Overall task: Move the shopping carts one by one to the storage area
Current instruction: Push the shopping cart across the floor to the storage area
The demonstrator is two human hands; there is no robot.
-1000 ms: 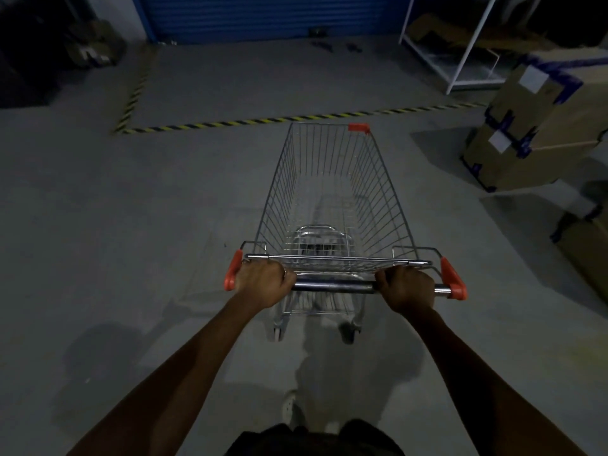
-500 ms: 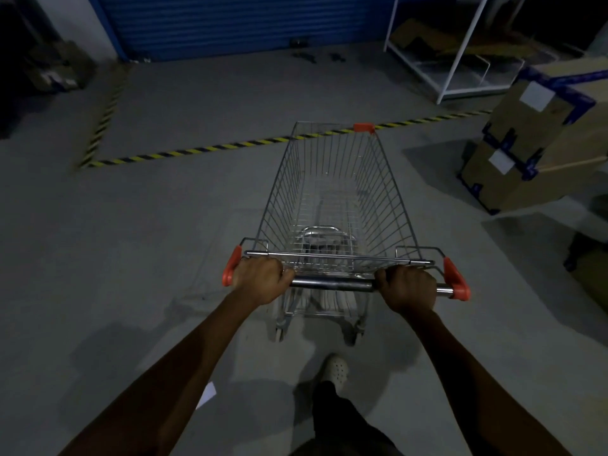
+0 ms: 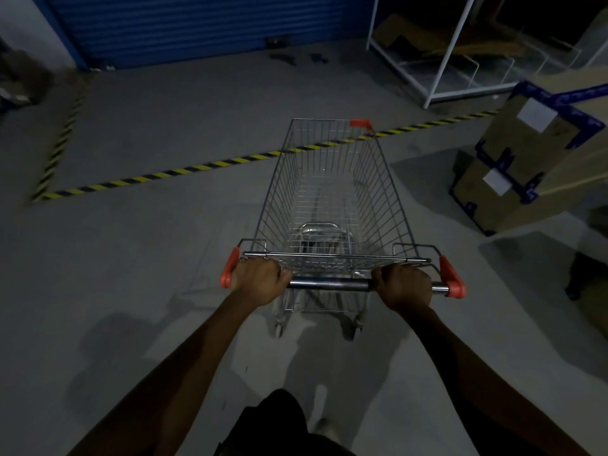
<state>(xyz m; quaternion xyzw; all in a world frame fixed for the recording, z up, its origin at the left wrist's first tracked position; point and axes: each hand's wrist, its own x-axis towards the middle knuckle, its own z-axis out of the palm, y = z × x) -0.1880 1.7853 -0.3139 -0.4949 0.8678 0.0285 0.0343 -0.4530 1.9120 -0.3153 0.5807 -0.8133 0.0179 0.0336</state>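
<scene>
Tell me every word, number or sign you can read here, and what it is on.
No text can be read in this view.
The white labels on the cardboard boxes: too blurred to read.
On the shopping cart: no lettering shows.
The striped floor tape: a marking only, no words.

The grey concrete floor (image 3: pixel 131 274) fills the view. A yellow-and-black striped tape line (image 3: pixel 197 167) is stuck across it, running from 9 o'clock toward 2 o'clock. At its left end it meets a second striped strip (image 3: pixel 62 139) that heads off toward 11 o'clock. A wire shopping cart (image 3: pixel 388 205) stands on its wheels at the centre, and the tape line shows through the wires of its far end. At 3 o'clock, cardboard boxes (image 3: pixel 526 172) edged with blue tape sit near the cart, without touching it. A white metal rack (image 3: pixel 442 60) stands at 1 o'clock, beyond the line. A few small dark objects (image 3: pixel 283 57), too dim to identify, lie at 12 o'clock.
</scene>
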